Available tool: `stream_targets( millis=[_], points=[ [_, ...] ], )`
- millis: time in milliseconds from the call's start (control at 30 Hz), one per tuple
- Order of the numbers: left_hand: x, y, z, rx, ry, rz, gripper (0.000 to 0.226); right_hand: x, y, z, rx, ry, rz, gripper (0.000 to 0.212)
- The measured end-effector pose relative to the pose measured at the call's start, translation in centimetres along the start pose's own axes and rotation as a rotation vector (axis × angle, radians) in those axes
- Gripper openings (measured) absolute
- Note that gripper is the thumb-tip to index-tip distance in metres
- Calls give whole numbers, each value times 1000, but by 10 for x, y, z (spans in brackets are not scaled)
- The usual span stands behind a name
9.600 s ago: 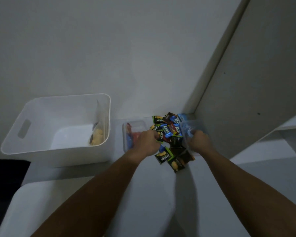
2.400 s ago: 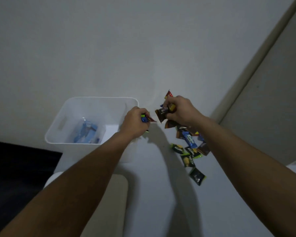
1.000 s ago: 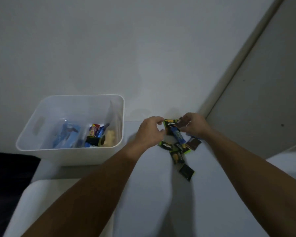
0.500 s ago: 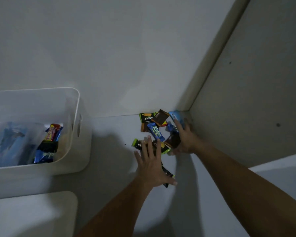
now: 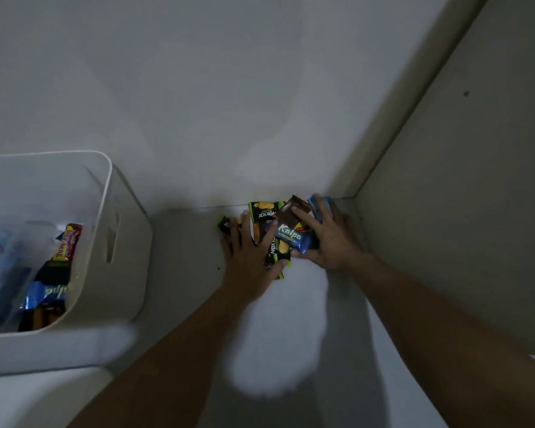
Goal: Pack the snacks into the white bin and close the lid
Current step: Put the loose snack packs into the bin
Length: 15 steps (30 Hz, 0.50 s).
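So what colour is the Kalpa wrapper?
Blue, with white letters, on the Kalpa wrapper, head view.

Between my hands, a blue wrapper read "Kalpa"; two black-and-green packets carried "nextar". In the white bin, a yellow-and-red bar's label stayed illegible.

Dim corner: white wall, beige panel, white surface.
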<state>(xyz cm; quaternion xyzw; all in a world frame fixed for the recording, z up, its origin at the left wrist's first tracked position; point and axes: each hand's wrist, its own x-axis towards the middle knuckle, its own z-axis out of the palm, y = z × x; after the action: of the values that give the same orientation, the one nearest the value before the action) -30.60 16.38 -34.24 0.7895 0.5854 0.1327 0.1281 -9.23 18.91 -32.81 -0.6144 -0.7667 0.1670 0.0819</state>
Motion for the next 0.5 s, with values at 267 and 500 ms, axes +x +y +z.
stream_targets(
  millis=[267, 500],
  points=[
    [6, -9, 9, -75, 271, 89, 35, -11, -27, 18, -100, 313, 60, 45],
    [-12, -1, -3, -2, 153, 89, 51, -27, -40, 24, 11, 332, 121, 34]
  ],
)
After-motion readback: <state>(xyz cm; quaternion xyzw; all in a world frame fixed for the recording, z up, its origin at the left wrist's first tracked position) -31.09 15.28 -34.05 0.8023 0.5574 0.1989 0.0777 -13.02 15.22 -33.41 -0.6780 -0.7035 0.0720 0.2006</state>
